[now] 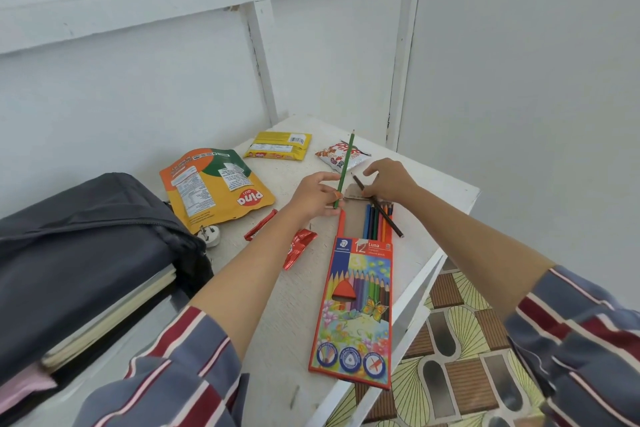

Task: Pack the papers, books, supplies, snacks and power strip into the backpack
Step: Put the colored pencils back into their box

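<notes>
An orange coloured-pencil box (356, 315) lies on the white table (277, 340), its flap open and several pencils (377, 222) sticking out of the top. My left hand (317, 196) grips a green pencil (346, 163) that points up and away, plus an orange one below it. My right hand (389, 182) pinches a dark brown pencil (381, 210) lying slantwise across the box's open end. The dark grey backpack (86, 253) lies open at the left with books (114, 315) inside.
Snacks lie behind the hands: a big orange Pina pouch (211, 187), a yellow packet (278, 146), a small white-and-red bag (341, 156) and two red wrappers (299, 246). A white plug (209, 234) sits beside the backpack. The table's edge (415, 288) drops to patterned floor on the right.
</notes>
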Demonstrator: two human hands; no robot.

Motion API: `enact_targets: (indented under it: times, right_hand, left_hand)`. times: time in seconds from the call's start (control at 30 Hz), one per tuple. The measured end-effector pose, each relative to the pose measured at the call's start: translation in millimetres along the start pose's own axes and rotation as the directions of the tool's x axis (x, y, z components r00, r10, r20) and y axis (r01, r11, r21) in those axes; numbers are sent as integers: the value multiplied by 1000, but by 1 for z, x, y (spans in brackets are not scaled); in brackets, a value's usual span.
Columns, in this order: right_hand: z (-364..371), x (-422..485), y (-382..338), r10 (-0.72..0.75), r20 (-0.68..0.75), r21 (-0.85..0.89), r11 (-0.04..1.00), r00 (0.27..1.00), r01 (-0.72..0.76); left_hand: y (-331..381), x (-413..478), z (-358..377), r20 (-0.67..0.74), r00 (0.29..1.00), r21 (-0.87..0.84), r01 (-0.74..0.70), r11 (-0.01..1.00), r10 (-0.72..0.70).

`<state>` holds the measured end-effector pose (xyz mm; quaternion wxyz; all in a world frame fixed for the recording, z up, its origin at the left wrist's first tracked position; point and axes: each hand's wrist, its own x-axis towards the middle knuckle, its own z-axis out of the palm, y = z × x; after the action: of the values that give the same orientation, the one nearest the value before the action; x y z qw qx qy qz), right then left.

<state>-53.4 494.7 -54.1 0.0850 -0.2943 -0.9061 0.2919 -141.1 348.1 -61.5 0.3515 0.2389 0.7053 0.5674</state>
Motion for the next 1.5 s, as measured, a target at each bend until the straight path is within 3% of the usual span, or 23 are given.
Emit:
enact_targets:
  times: [0.13, 0.33, 0.6, 0.9, 1.17, 1.27, 1.4, 1.5]
  right_hand:
    - [-1, -1, -5, -36, -39, -9, 999, 999, 35]
    - [-4, 4, -8, 53, -243, 241, 971, 969, 7]
    - [3, 4, -11, 70, -291, 345, 938, 954, 36]
    - [4, 1, -8, -58, -161, 103, 992, 985, 76]
    - [4, -8, -8, -202, 78, -172, 962, 976, 212]
    - [3, -9, -6, -184, 214, -273, 932, 959, 239]
    - [-3, -15, -1, -195, 271, -189, 949, 943, 251]
    - [-4, -20, 1, -230, 203, -57, 968, 952, 246]
  left_hand:
    - [1, -2, 0, -3, 1000, -5, 8, 1000, -8]
    - [-1, -2, -1, 0, 1000, 0, 15, 1000, -15]
    - [0, -2, -5, -5, 1000, -20, 16, 1000, -16]
    - [2, -1, -3, 2, 1000, -18, -1, 1000, 1]
    - [5, 0, 1, 10, 1000, 24, -16, 1000, 16]
    - [5, 0, 1, 19, 1000, 32, -16, 999, 16]
    - [4, 0, 2, 19, 1000, 33, -8, 999, 8]
    - [3, -1, 3, 32, 999, 38, -11, 999, 10]
